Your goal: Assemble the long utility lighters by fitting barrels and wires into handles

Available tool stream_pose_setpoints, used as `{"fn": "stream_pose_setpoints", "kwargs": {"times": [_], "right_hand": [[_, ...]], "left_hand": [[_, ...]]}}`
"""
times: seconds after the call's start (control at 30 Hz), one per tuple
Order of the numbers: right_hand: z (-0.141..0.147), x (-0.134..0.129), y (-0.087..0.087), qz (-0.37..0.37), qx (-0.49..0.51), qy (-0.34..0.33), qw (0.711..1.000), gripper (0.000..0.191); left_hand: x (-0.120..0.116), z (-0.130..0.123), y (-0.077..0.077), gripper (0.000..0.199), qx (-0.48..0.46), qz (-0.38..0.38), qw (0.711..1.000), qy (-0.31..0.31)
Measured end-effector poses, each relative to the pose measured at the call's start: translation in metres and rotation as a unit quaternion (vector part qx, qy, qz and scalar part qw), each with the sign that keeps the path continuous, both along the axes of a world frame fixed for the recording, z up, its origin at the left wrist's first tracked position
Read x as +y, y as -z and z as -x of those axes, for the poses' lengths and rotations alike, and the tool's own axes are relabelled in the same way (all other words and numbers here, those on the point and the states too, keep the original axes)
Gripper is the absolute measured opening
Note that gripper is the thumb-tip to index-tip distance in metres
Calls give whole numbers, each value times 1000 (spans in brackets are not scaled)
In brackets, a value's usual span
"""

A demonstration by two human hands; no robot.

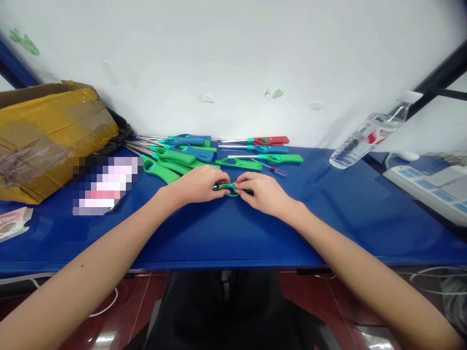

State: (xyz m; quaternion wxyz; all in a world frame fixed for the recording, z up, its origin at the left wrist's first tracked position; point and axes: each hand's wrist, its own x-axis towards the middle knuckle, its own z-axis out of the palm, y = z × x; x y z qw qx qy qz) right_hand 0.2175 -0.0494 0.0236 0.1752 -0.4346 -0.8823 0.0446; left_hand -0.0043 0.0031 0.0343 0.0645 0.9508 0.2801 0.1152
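My left hand (202, 185) and my right hand (265, 193) meet over the middle of the blue table. Between their pinched fingertips is a green lighter handle (232, 186) with a ring-shaped opening; the fingers cover most of it. Just beyond it lies another green handle piece (242, 164), which looks like an open shell. A screwdriver (278, 171) with a clear handle rests to its right. Behind my left hand, several long-necked lighters (178, 155) in green and blue are heaped. Further back are a red lighter (272, 140), a blue lighter (272, 148) and a green lighter (284, 158).
A taped cardboard box (54, 141) stands at the left, with a blurred-out object (109, 187) beside it. A torn piece of card (14, 223) lies at the left edge. On the right are a water bottle (372, 133) and a white device with blue keys (430, 187). A white wall rises behind.
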Motion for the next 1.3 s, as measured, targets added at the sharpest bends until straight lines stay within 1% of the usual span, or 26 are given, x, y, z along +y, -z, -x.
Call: {"fn": "stream_pose_setpoints", "kwargs": {"times": [0.13, 0.23, 0.4, 0.47, 0.67, 0.97, 1.13, 1.23, 1.3], "right_hand": [[2, -2, -1, -8, -12, -1, 1000, 26], [2, -4, -3, -27, -32, -15, 999, 27], [2, -4, -2, -66, -66, -46, 995, 28], [2, -3, -1, -58, -53, -41, 996, 29], [-3, 4, 2, -10, 32, -22, 999, 27], [-5, 8, 3, 21, 69, -32, 997, 24], [-5, 8, 2, 31, 85, -41, 995, 23], [-5, 6, 0, 35, 83, -53, 994, 25], [-4, 5, -1, 35, 82, -56, 994, 25]], "left_hand": [[1, 2, -2, 26, 1, 2, 1000, 14], [2, 2, -2, 31, 0, 12, 1000, 22], [3, 2, 1, 19, -20, 4, 1000, 16], [4, 2, 3, 18, -33, 0, 999, 20], [4, 2, 3, 18, -44, 3, 999, 24], [2, 1, 0, 18, -13, 2, 1000, 1], [3, 0, 1, 23, -2, 4, 1000, -11], [3, 0, 1, 26, -5, -1, 1000, -6], [3, 0, 2, 24, -13, -2, 1000, 5]]}}
